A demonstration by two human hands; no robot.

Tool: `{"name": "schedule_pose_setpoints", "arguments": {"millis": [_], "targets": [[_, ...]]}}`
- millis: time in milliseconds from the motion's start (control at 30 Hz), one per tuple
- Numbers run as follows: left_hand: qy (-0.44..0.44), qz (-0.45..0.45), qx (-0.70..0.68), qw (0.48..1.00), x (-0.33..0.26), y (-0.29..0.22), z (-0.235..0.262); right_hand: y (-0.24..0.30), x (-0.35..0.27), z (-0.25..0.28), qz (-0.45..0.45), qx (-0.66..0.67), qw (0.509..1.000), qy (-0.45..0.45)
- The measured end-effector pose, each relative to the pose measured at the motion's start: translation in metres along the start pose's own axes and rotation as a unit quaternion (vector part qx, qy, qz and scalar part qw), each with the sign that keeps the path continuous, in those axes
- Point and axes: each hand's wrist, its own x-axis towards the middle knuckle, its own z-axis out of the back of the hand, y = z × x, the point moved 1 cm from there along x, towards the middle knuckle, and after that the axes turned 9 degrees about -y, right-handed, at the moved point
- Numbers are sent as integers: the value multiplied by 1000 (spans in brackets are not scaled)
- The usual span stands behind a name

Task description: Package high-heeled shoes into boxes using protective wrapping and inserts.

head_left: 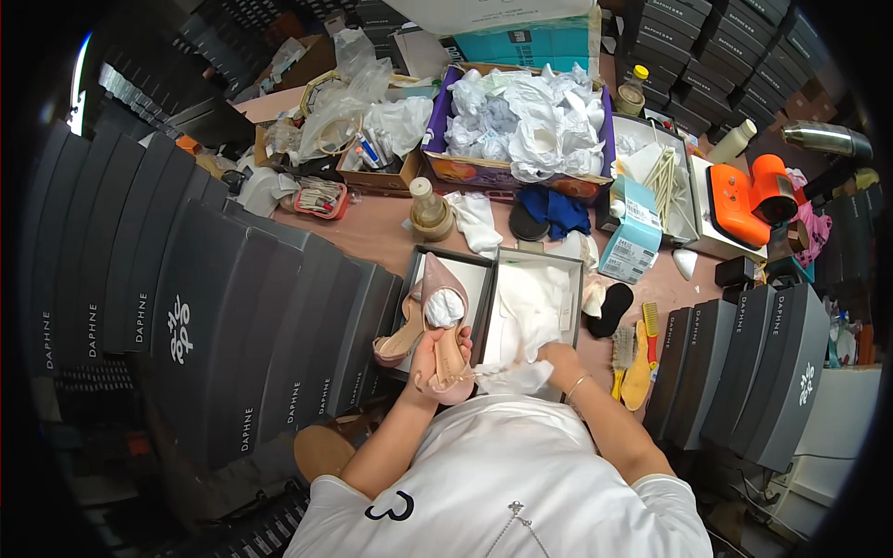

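My left hand (426, 361) is closed round a pink pointed, open-backed shoe (441, 275), its toe pointing away from me and stuffed with crumpled white paper. A matching pink shoe (400, 341) lies just left of it, over the edge of a dark open shoebox part (481, 299). Beside that is the other box part (579, 302), lined with white tissue paper (528, 302). My right hand (562, 365) is closed on a loose piece of white tissue paper (521, 378) at that part's near edge. The tissue reaches toward the held shoe's heel.
Dark shoeboxes (209, 325) stand in rows at left and more (735, 363) at right. Brushes (636, 358) lie right of the open box. Behind it are a glue bottle (429, 212), a blue cloth (558, 209), a purple carton (434, 121) of crumpled paper and an orange device (735, 197).
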Motion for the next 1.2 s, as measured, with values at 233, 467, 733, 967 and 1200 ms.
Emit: {"name": "schedule_pose_setpoints", "arguments": {"millis": [233,467,733,967,1200], "targets": [[-10,-149,131,980,-12,34,-30,96,24,132,135,117,933,-312],[-30,-169,201,964,-27,66,-45,97,25,83,12,306,919,-250],[-51,-216,258,940,-13,59,-47,65,6,81,-115,641,750,-118],[-34,-86,183,979,3,68,-23,110,-21,96,119,289,902,-297],[-2,-96,141,985,-18,71,-59,99,-20,99,59,253,911,-319]]}}
